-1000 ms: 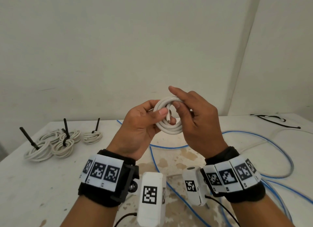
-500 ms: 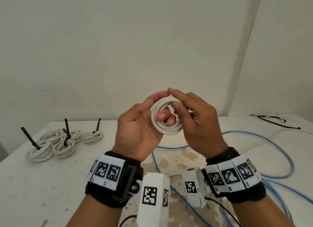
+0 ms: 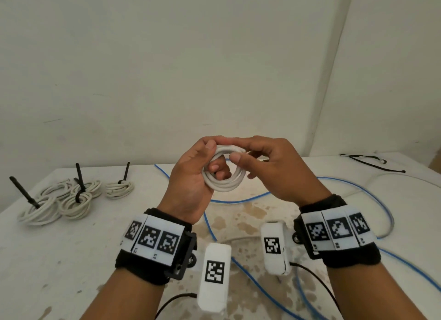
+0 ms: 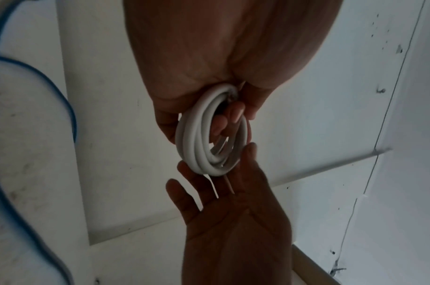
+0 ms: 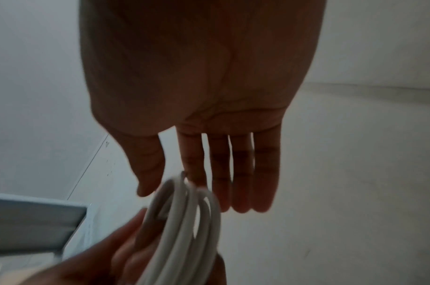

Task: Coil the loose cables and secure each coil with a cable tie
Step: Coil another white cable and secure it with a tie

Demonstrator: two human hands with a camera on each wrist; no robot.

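table (image 3: 59,260): white, brown-stained | wall (image 3: 191,57): off-white | wrist bands (image 3: 152,241): black-and-white markers

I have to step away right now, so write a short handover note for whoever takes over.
Left hand: grips the white coil in the air, fingers through its middle.
Right hand: open, fingertips at the coil's top edge.
Done: tied white coils lie at the table's left, black ties upright.
Left: this coil has no tie yet; spare black ties seem to lie far right. The blue cable is loose.

No readable text; wristbands (image 3: 152,239) bear only coded squares.
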